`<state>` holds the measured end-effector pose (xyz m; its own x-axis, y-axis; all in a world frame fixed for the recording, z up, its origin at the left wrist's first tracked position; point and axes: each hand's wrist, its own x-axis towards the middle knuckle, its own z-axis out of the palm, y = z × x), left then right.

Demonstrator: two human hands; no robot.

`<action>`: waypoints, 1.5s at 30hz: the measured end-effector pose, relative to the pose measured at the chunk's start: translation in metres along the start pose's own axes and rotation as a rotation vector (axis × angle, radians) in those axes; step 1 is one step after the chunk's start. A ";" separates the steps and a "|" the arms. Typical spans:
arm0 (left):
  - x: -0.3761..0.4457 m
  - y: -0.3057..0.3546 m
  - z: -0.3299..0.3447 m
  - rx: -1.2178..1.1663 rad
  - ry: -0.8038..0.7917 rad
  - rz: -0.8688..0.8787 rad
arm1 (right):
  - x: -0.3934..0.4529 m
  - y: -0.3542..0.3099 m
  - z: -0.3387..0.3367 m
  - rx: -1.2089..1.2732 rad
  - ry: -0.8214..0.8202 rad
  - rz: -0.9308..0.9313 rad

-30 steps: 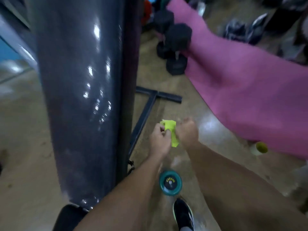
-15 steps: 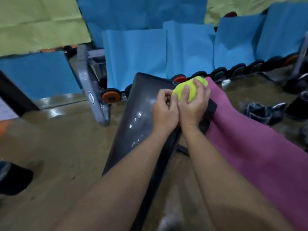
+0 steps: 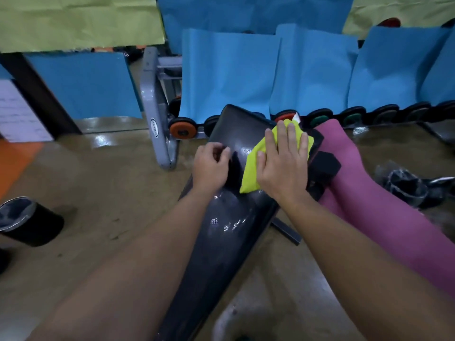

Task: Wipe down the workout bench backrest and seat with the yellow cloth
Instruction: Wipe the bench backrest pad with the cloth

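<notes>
The black glossy bench backrest (image 3: pixel 221 232) runs from the lower middle up to the centre of the view. The yellow cloth (image 3: pixel 253 166) lies spread on its upper right part. My right hand (image 3: pixel 283 166) presses flat on the cloth, fingers stretched toward the top of the pad. My left hand (image 3: pixel 209 166) rests on the pad's left edge beside the cloth, fingers curled, holding nothing. The seat is out of view.
A pink mat (image 3: pixel 384 203) lies on the floor right of the bench. A grey dumbbell rack (image 3: pixel 157 119) with weights stands behind, under blue sheets (image 3: pixel 229 70). A black bin (image 3: pixel 27 222) sits at the left. Dark items (image 3: pixel 406 185) lie at far right.
The view rose from the floor to the backrest. Both hands bunched the cloth, then the cloth was laid open on the pad under my right hand, and my left hand let go.
</notes>
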<state>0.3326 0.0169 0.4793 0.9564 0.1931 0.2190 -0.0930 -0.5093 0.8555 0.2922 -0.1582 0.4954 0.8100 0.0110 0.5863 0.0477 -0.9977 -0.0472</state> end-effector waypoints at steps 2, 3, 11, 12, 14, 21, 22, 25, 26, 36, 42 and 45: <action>0.019 -0.013 -0.001 0.061 -0.023 -0.178 | -0.012 0.011 -0.003 -0.019 -0.004 -0.001; 0.027 -0.020 -0.003 0.091 -0.072 -0.262 | -0.011 0.012 -0.005 -0.021 0.001 0.020; 0.032 -0.047 -0.012 -0.082 -0.264 -0.360 | -0.013 -0.005 0.007 -0.030 0.070 0.010; 0.034 -0.048 -0.015 -0.091 -0.281 -0.366 | -0.017 0.002 0.006 -0.034 0.086 -0.006; 0.039 -0.049 -0.020 -0.123 -0.335 -0.393 | -0.012 0.008 0.005 -0.046 0.112 0.036; 0.044 -0.069 -0.013 -0.247 -0.317 -0.500 | 0.002 -0.016 0.010 -0.106 0.050 0.058; 0.044 -0.070 -0.012 -0.255 -0.309 -0.515 | -0.003 -0.006 0.008 -0.117 0.055 0.023; 0.043 -0.071 -0.013 -0.254 -0.272 -0.517 | 0.003 0.009 0.004 -0.115 0.098 0.154; 0.043 -0.070 -0.013 -0.246 -0.269 -0.526 | 0.011 0.003 0.005 -0.119 0.108 0.225; 0.042 -0.068 -0.016 -0.209 -0.317 -0.510 | 0.006 -0.018 0.009 -0.121 0.106 0.238; 0.041 -0.068 -0.018 -0.164 -0.313 -0.520 | 0.034 -0.045 0.017 -0.150 -0.039 0.159; 0.040 -0.066 -0.018 -0.164 -0.311 -0.509 | 0.029 -0.033 0.014 -0.161 -0.038 0.117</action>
<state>0.3724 0.0735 0.4398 0.9255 0.1121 -0.3618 0.3787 -0.2771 0.8830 0.3224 -0.1238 0.5022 0.8262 -0.1067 0.5532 -0.1399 -0.9900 0.0181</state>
